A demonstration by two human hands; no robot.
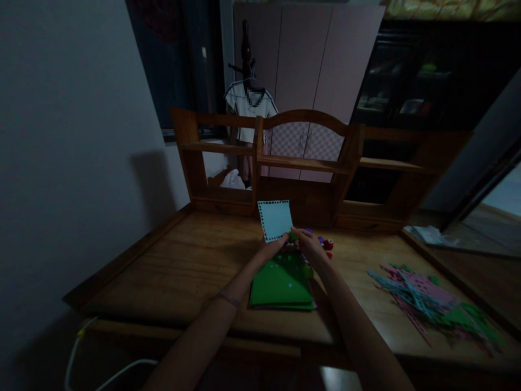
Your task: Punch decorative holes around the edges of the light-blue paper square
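Note:
My left hand (273, 247) pinches the lower edge of a pale blue paper sheet (275, 219) with small holes punched along its left and bottom borders. The sheet stands upright above the desk. My right hand (306, 241) is closed around a small green punch (292, 236) pressed at the sheet's lower right corner. Just below both hands lies a stack of green paper sheets (281, 287), dotted with small paper bits.
Small red and purple punches (326, 244) sit right of my hands. A heap of pink, blue and green paper strips (423, 301) lies at the right. A wooden shelf unit (309, 163) rises at the desk's (183, 266) back. A wall stands left.

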